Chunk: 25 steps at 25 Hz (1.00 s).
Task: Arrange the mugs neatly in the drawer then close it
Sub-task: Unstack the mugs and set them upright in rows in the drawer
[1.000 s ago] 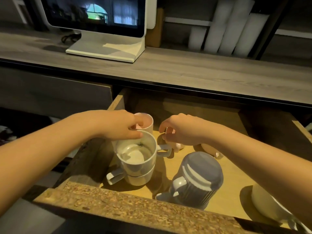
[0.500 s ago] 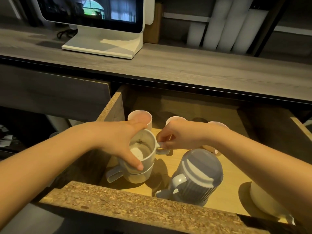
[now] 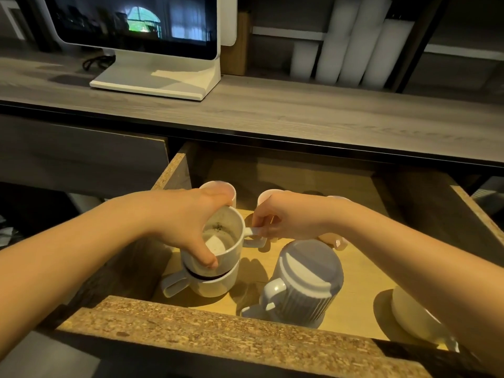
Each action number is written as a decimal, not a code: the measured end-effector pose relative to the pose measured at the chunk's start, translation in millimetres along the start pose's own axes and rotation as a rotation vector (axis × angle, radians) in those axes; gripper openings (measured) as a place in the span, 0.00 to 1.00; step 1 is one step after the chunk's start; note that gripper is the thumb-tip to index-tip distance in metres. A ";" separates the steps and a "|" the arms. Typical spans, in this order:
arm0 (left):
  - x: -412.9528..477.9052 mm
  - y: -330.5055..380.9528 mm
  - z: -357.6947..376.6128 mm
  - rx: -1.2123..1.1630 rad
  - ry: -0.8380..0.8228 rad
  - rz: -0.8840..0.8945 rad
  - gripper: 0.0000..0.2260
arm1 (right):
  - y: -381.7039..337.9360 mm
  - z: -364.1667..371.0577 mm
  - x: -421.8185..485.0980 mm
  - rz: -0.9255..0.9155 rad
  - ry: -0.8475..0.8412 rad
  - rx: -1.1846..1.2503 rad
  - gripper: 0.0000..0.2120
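One wood-grain countertop (image 3: pixel 272 115) runs across the view, and under it one drawer (image 3: pixel 218 323) stands pulled out, its chipboard front edge nearest. On the countertop sits one white monitor (image 3: pixel 136 20), screen dark. Behind it, four white tubes (image 3: pixel 362 45) lean upright on a shelf.

Seven mugs are in the drawer. The largest, a grey ribbed mug (image 3: pixel 308 279), stands upside down near the front. A cream mug (image 3: pixel 406 315) sits at the front right, partly covered by the right forearm. At the left, two white mugs are stacked: the top white mug (image 3: pixel 229 241) sits in the mouth of the lower white mug (image 3: pixel 215 285), with a dark gap between them. Three pale pink mugs (image 3: pixel 218 185) line the back, each half hidden by the hands and wrists.

The left hand (image 3: pixel 188 222) clasps the top white mug's rim, thumb on the near side. The right hand (image 3: pixel 283 216) pinches that mug's handle.
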<state>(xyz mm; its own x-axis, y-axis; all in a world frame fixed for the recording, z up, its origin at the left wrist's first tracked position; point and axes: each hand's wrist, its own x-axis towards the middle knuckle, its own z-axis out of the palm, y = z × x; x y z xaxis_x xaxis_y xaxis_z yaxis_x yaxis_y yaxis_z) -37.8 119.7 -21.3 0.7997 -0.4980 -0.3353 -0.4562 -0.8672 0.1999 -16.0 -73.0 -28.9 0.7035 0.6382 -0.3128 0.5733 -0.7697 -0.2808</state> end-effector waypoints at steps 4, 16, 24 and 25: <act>1.8 -0.6 2.7 0.003 -0.038 -0.017 0.40 | 2.9 4.0 -2.8 -0.005 -0.014 0.001 0.13; 16.2 14.0 -40.6 -0.041 0.243 0.037 0.41 | 24.3 -25.4 -29.0 0.071 0.246 0.201 0.04; 63.3 68.8 -63.4 0.009 0.183 0.179 0.36 | 49.7 -33.6 -73.0 0.145 0.304 0.355 0.32; 69.9 75.6 -66.1 0.010 0.164 0.200 0.37 | 53.6 -34.2 -78.5 0.153 0.307 0.379 0.35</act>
<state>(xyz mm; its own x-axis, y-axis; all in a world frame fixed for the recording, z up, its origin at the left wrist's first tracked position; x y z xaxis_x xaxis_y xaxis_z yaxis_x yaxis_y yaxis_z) 9.4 19.8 31.2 0.7456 -0.6524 -0.1360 -0.6147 -0.7520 0.2380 -26.1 -164.9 11.7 0.8913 0.4397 -0.1108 0.3013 -0.7569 -0.5799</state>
